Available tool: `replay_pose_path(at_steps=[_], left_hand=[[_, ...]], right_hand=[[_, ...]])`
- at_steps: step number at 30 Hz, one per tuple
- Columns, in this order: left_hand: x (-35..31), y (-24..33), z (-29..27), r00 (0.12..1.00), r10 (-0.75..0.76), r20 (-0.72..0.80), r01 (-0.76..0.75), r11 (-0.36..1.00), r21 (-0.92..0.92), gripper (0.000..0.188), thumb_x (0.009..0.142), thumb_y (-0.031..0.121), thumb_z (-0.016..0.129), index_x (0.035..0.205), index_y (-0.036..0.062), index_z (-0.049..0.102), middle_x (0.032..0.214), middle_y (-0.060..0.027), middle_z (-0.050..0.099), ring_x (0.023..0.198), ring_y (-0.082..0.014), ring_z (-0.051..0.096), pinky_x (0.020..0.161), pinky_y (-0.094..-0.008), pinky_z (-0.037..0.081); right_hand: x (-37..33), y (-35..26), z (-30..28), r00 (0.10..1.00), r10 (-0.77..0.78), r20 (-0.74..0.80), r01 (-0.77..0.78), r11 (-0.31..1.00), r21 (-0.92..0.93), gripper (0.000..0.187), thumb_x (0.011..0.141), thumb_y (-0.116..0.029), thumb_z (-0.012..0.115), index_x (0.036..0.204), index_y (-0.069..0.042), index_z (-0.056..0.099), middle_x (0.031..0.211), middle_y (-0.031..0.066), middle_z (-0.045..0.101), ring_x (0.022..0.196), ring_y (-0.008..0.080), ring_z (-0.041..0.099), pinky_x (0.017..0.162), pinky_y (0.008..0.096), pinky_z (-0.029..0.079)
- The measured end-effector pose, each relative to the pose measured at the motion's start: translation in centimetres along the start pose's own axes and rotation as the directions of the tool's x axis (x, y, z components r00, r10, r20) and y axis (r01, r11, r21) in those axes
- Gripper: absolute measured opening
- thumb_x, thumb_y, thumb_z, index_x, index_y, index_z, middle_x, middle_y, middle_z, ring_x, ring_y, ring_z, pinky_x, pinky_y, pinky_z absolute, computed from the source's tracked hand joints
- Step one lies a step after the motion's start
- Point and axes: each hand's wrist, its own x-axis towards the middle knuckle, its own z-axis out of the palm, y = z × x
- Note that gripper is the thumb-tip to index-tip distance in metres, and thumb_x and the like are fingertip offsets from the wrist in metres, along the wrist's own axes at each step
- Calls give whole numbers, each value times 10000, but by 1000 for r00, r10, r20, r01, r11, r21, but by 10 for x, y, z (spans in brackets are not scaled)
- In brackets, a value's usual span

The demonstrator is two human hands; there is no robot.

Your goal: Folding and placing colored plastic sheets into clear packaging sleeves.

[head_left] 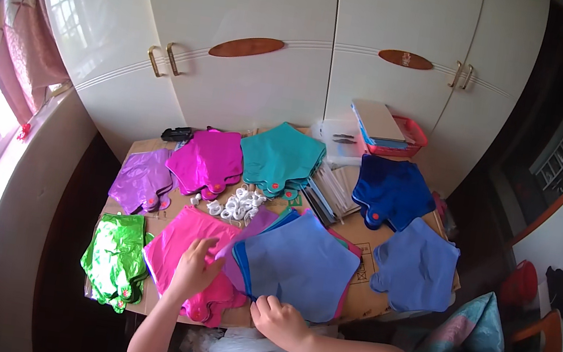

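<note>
A fanned pile of flat foil balloons, with a blue-grey one on top, lies in the middle of the cardboard-covered table. Closed fingers of my right hand pinch the near left corner of this pile. My left hand, its fingers apart and slightly blurred, hovers over a stack of pink foil balloons. A purple foil balloon shows beside those fingertips, partly under the blue-grey pile; contact with it is unclear. White coiled ribbons or strings are heaped just beyond.
Around them lie lilac, magenta, teal, dark blue, light blue and green foil balloon stacks. Thin white sticks or strips lie behind the pile. A red basket stands against the white cabinet.
</note>
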Motion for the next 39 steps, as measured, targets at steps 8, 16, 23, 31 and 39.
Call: replay_pose_path(at_steps=[8,16,23,31,39], left_hand=[[-34,-34,28,997,-78,-3,75,971,-228,555,867,174,665,1321,-6,402,1211,-225,567,1016,-286,643,828,-352,518],[2,-14,31,990,-99,103,109,990,-91,513,879,162,601,1330,17,406,1125,-226,608,1019,-322,620,865,-385,476],[19,-17,54,987,36,155,-14,989,-144,518,874,172,583,1335,23,403,1059,-238,600,1007,-377,568,891,-418,441],[8,17,53,936,315,-155,-212,860,465,534,840,123,619,1331,69,416,1196,-243,535,1055,-354,550,914,-437,449],[-137,-6,90,754,-203,625,581,651,-489,266,943,123,565,1152,-41,541,974,-121,678,921,-172,644,828,-302,510]], right_hand=[[-45,44,-20,991,133,-7,-108,836,538,524,784,-271,715,1261,-154,532,1277,186,512,1052,321,576,885,442,473],[-91,89,32,784,619,41,-605,749,271,668,862,-336,647,1369,-1,369,1387,372,311,1254,556,344,1004,586,342],[-70,117,48,801,589,108,-569,693,443,639,887,-318,619,1385,-25,344,1433,316,298,1290,536,303,1041,572,305],[-57,148,49,789,601,125,-614,779,129,584,908,-418,559,1378,-101,420,1404,308,357,1310,532,277,1080,597,221],[-39,139,39,784,542,301,-616,736,281,601,898,-394,585,1325,-1,426,1340,272,454,1284,429,386,1079,559,259]])
